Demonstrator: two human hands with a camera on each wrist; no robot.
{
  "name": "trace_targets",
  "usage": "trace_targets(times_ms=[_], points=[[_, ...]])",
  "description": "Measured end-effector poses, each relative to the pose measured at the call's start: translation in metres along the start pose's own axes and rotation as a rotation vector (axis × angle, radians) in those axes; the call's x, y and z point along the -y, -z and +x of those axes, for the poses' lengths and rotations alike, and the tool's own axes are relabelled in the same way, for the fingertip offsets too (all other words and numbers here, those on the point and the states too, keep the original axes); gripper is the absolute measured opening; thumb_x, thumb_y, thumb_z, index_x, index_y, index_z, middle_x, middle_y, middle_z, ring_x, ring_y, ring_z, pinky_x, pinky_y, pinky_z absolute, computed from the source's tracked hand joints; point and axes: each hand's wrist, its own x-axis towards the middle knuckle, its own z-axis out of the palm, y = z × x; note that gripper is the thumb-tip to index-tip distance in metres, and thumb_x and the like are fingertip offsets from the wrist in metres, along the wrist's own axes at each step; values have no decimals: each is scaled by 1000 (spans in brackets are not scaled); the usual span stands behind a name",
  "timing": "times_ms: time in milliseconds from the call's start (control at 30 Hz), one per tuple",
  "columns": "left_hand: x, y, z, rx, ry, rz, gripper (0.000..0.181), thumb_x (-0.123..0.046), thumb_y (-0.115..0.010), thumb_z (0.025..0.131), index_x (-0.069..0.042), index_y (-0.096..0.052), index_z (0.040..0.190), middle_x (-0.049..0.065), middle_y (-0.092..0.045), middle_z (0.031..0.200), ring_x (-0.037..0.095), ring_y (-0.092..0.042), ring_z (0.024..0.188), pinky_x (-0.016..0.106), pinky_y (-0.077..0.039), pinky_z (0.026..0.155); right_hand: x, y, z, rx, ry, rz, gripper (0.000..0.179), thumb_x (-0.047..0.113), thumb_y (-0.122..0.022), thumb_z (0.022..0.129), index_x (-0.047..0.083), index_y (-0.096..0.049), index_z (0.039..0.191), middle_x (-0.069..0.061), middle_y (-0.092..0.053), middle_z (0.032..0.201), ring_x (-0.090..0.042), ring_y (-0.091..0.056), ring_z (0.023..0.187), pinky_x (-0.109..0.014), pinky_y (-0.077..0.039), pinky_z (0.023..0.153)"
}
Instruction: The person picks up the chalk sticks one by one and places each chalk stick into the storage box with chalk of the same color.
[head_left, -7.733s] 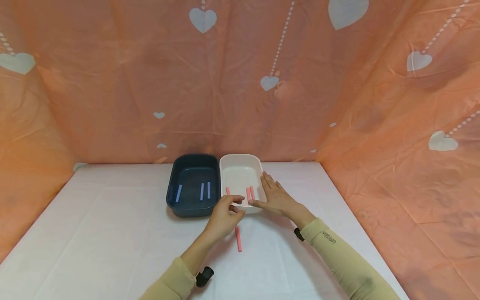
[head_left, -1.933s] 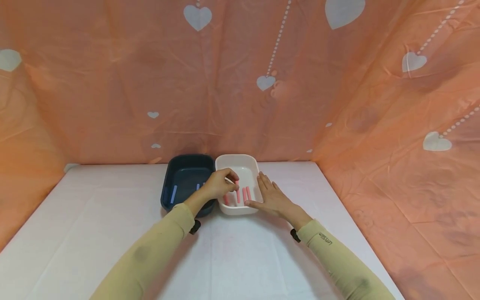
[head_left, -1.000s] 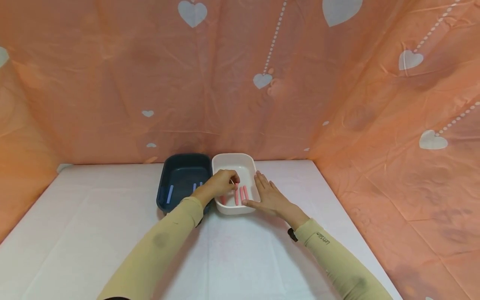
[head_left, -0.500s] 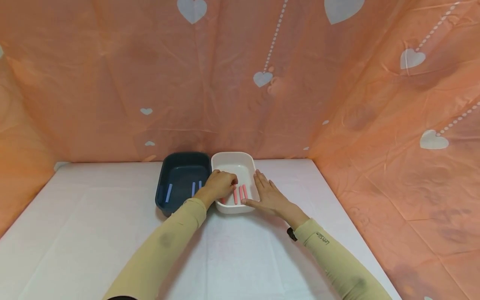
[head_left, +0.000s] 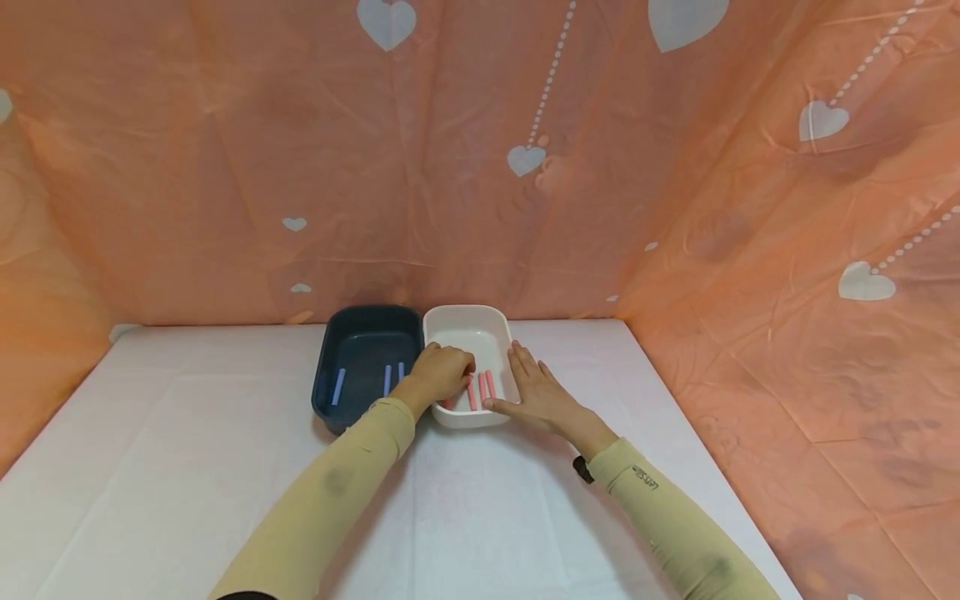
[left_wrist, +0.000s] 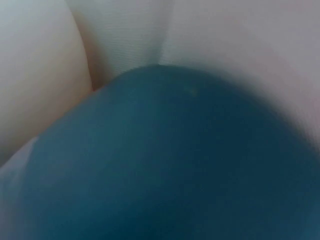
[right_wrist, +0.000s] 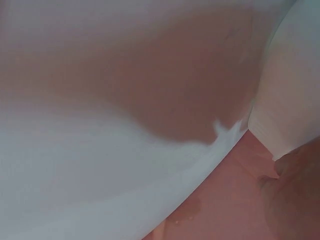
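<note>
In the head view my left hand reaches over the white container, its fingers curled at the far end of a pink chalk-like stick. Just right of that stick lie two more pink sticks, side by side. Another pink stick shows partly under the hand. My right hand lies spread and straight-fingered along the container's right side, thumb at its front right corner. Left of the white container stands a dark blue container holding three blue sticks, one partly behind the left wrist.
Both containers stand side by side at the back of a white-covered table. An orange curtain with white hearts rises behind and beside it. In the left wrist view the dark blue container's wall fills much of the frame, blurred.
The pink stick that lay in front of the white container is inside it now, among the others. My left hand has lowered slightly over it in the last second; the right hand stays put.
</note>
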Motion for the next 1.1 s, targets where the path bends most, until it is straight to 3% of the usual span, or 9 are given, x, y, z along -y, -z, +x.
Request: trace_targets(times_ms=[267,533,667,833,967,1100], points=[[-2,7,-3,20,14,-46,20,-18,-72,97,-10,-75,116,5,-75,113,27,-67,112,48,-44,107,-3,-1,2,-5,-13,51,113,68,-61,94,-3,-7,164,-15,-1,174,-32,-5,160,-50,-7,128],[-6,18,-12,-68,-20,-15,29,-25,-73,97,-12,-73,123,6,-71,122,29,-65,119,47,-44,110,-6,3,8,-133,-3,113,101,58,-62,98,-2,-16,164,-17,-12,173,-34,-14,159,-51,-12,127],[-10,26,-28,-106,1,-42,36,-27,-72,98,-10,-70,130,8,-68,131,30,-61,127,49,-41,113,-4,3,4,-267,26,139,89,49,-64,100,-1,-26,162,-15,-22,171,-38,-26,155,-55,-21,124],[-9,36,-53,-208,46,-79,44,-28,-72,98,-8,-65,136,11,-64,139,31,-56,133,51,-37,116,0,5,-6,-427,50,162,77,40,-65,99,1,-36,160,-12,-31,169,-39,-36,151,-58,-32,119],[-5,41,-74,-302,79,-66,51,-31,-72,96,-6,-63,139,13,-61,144,33,-53,136,54,-36,117,-2,8,-16,-468,16,163,75,37,-65,100,2,-37,159,-13,-32,168,-40,-36,150,-59,-32,119],[5,46,-96,-351,135,-50,59,-37,-71,97,-4,-58,144,16,-53,152,37,-48,141,60,-32,118,-7,10,-25,-455,-36,136,76,39,-64,101,2,-35,160,-14,-30,169,-41,-31,152,-61,-27,120]])
